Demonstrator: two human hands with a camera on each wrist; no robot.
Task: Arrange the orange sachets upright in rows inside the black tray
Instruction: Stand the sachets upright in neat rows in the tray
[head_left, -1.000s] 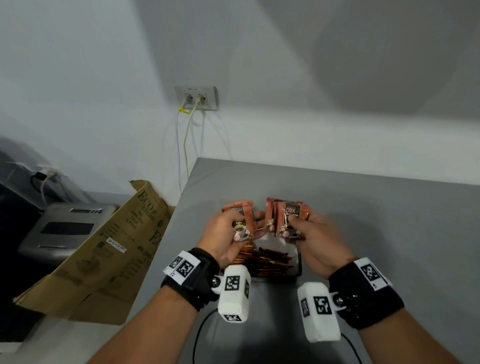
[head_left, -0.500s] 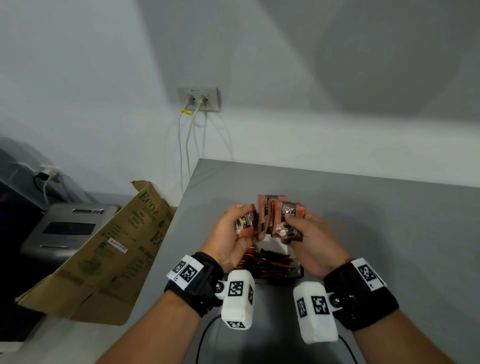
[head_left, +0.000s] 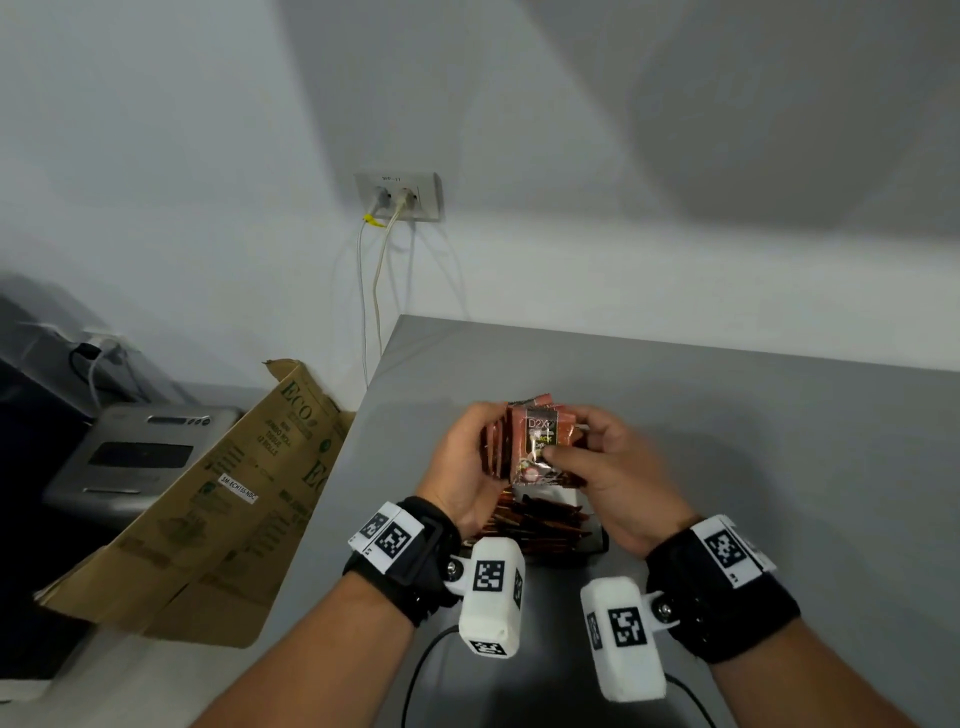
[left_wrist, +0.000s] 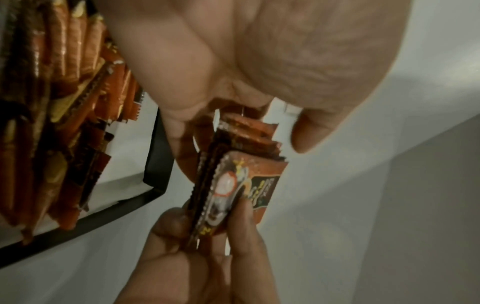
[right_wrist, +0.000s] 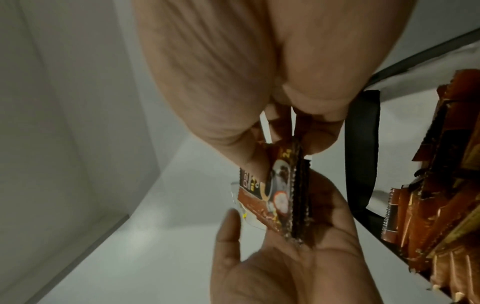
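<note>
- While both hands meet above the black tray (head_left: 602, 540), a stack of orange sachets (head_left: 540, 447) stands upright between them.
- Left hand (head_left: 467, 467) cups the stack's left side, fingers curled behind it.
- Right hand (head_left: 613, 467) pinches the front sachet.
- More sachets (left_wrist: 59, 102) fill the tray on the grey table (head_left: 779, 441).

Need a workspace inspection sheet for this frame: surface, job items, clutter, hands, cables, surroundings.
Surface: grey table, matte.
Job's things: bunch of orange foil sachets held above the black rectangular tray; more sachets stand packed in rows in the tray.
Clutter: nothing seen on the table.
Grippers: left hand cups the bunch; right hand pinches its front sachet.
Cables: black wrist-camera leads; white cords hanging from the wall socket.
Surroundings: flattened brown cardboard box, grey machine, white wall.
</note>
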